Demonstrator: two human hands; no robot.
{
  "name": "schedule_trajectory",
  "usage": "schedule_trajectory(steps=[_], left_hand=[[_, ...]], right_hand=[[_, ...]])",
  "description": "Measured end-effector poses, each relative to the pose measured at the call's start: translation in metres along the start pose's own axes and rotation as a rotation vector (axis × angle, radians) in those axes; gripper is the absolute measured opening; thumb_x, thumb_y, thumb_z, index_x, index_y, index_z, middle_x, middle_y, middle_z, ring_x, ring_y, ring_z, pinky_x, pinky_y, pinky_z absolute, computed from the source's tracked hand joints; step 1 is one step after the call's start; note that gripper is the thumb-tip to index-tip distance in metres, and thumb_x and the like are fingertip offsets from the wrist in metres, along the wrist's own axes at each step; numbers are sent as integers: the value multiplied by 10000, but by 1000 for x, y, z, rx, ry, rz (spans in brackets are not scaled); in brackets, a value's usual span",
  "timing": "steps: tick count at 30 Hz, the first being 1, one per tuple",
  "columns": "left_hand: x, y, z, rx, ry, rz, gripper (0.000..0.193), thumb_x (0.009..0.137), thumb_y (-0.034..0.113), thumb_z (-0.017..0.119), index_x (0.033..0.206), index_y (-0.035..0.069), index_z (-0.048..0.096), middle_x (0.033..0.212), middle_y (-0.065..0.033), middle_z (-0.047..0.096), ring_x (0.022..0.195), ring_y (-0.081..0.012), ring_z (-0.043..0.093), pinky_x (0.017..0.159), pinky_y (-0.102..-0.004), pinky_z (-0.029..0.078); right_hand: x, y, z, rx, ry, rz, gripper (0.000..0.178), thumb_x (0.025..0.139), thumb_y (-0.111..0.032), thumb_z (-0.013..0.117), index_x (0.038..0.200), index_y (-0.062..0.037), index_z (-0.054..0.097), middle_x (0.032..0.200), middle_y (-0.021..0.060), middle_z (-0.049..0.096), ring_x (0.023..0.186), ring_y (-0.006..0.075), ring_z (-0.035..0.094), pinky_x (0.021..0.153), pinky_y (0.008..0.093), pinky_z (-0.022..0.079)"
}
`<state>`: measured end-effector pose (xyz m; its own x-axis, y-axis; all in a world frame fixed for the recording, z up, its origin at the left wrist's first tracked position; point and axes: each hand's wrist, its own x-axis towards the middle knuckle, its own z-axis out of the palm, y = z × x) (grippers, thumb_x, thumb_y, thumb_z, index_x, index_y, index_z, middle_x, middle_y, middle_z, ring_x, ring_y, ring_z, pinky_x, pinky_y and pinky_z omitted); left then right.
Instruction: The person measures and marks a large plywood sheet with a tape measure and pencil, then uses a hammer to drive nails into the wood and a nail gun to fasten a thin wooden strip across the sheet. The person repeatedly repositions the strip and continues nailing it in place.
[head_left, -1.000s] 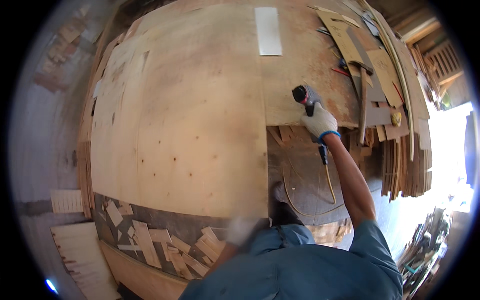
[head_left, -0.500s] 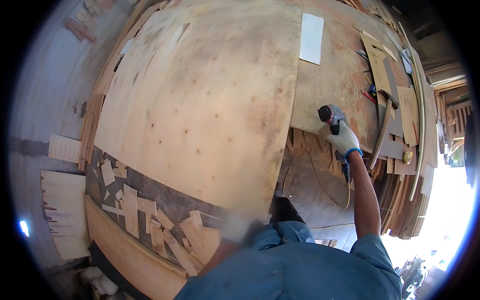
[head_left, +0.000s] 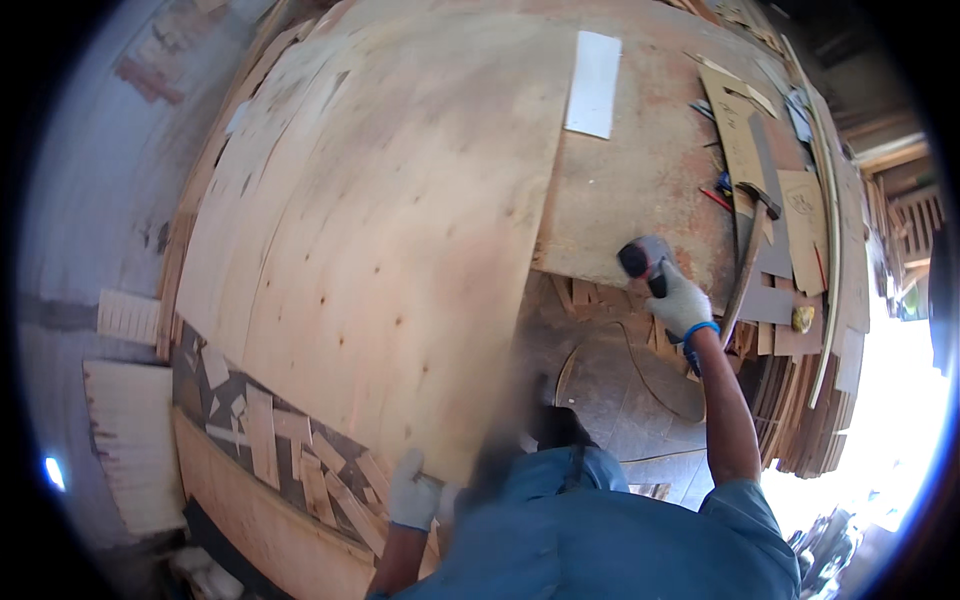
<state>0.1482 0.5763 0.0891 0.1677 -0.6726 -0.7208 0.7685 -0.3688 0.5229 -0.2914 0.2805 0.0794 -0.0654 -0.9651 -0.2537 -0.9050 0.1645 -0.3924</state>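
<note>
My right hand (head_left: 682,303), in a white knit glove with a blue cuff, is wrapped round the handle of a grey and black nail gun (head_left: 650,258) with a red accent. The gun is over the brown work surface (head_left: 615,200), right of a large pale plywood sheet (head_left: 390,230). My left hand (head_left: 412,495), also gloved, is closed on the sheet's near edge, close to my body; part of its grip is hidden. Dark blur covers the sheet's near right corner. A thin hose (head_left: 640,372) loops below the gun.
A hammer (head_left: 750,245), cardboard pieces (head_left: 803,228) and a red pencil (head_left: 715,199) lie on the right. A white strip (head_left: 594,85) rests beyond the gun. Wood offcuts (head_left: 262,430) are strewn at the near left, behind a long board (head_left: 260,500).
My left hand, blurred near my body before, has moved left onto the sheet's near edge. The whole view has shifted somewhat. My right hand still holds the nail gun.
</note>
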Motion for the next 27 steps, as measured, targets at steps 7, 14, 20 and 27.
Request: schedule_trajectory(steps=[7,14,20,27], left_hand=[[2,5,6,-100,-4,-131,465,1051,194,520,1457,-21,451,1428,-192,560,1327,-318,560,1093,-502,484],[-16,7,-29,394,-54,73,427,1052,140,513,1427,-61,479,1421,-219,578,1315,-354,573,1130,-485,477],[-51,36,-5,510,-25,219,366,1046,135,527,1340,-80,556,1328,-189,646,1252,-286,627,1105,-416,500],[-97,77,-39,464,90,483,347,1015,131,522,1313,-27,602,1286,-172,663,1205,-273,647,1069,-390,507]], right_hand=[[66,0,7,-292,201,-9,604,796,-333,742,1299,-54,558,991,276,704,964,433,696,852,564,521],[100,-100,43,664,-60,1,470,954,-491,670,1092,-43,691,961,150,723,768,267,703,681,403,530],[110,-217,87,1805,-381,278,461,983,-441,664,1213,-41,648,1121,110,688,1003,210,680,868,398,584],[82,-247,36,1629,-450,-146,442,1006,-292,640,1361,-32,598,1236,122,681,1112,254,676,983,418,552]])
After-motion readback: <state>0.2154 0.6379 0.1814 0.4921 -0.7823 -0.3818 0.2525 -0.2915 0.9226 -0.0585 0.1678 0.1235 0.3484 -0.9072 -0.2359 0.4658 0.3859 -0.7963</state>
